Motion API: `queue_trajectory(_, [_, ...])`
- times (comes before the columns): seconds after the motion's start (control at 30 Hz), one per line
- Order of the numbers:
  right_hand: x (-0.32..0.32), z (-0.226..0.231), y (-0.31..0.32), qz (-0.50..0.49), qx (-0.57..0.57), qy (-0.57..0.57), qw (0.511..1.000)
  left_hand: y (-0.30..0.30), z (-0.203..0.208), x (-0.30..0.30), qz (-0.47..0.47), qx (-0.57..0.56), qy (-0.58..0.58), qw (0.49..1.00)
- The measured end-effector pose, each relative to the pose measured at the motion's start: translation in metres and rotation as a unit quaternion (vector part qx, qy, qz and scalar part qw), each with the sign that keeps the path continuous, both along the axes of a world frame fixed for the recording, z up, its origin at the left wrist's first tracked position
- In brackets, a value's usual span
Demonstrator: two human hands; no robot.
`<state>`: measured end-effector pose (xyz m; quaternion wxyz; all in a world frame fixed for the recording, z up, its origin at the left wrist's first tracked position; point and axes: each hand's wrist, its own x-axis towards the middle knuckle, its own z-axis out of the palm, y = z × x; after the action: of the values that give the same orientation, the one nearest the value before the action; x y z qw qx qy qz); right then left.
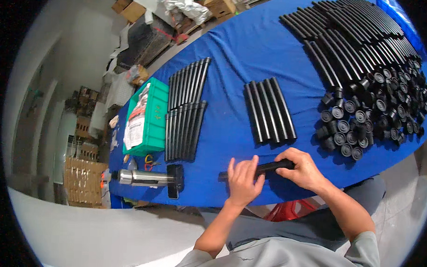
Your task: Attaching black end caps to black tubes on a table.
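A black tube (268, 167) lies crosswise in front of me near the table's front edge. My right hand (302, 170) is closed round its right end, where a wider black cap-like piece shows between the fingers. My left hand (243, 182) rests over the tube nearer its other end, fingers stretched and apart, not wrapped round it. Just beyond my hands, several black tubes (270, 111) lie side by side. To the right is a heap of round black rubber-like caps (350, 126), the nearest loose parts to my right hand.
Many plain black tubes (348, 37) are laid out at the far right. Two rows of tubes with wider ends (186, 109) lie left of centre, beside a green crate (155, 117) holding papers. A silver cylindrical tool (146, 177) with a black end lies on the blue cloth (233, 110).
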<state>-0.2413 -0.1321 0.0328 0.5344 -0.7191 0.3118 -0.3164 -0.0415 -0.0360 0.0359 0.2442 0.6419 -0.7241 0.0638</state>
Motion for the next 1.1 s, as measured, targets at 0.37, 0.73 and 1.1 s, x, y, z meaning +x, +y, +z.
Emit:
queue_trajectory(0.37, [0.006,0.002,0.000,-0.030,0.148,-0.060,0.987,0.004,-0.006,0.006,-0.019,-0.017,-0.007,1.000])
queue_trajectory(0.73, [0.001,0.015,-0.007,-0.007,0.113,-0.003,0.994,0.005,-0.005,0.005,-0.006,-0.023,-0.003,1.000])
queue_trajectory(1.1, [0.008,0.017,-0.006,0.003,0.246,-0.028,0.969,0.008,-0.008,0.012,-0.021,-0.022,-0.007,1.000])
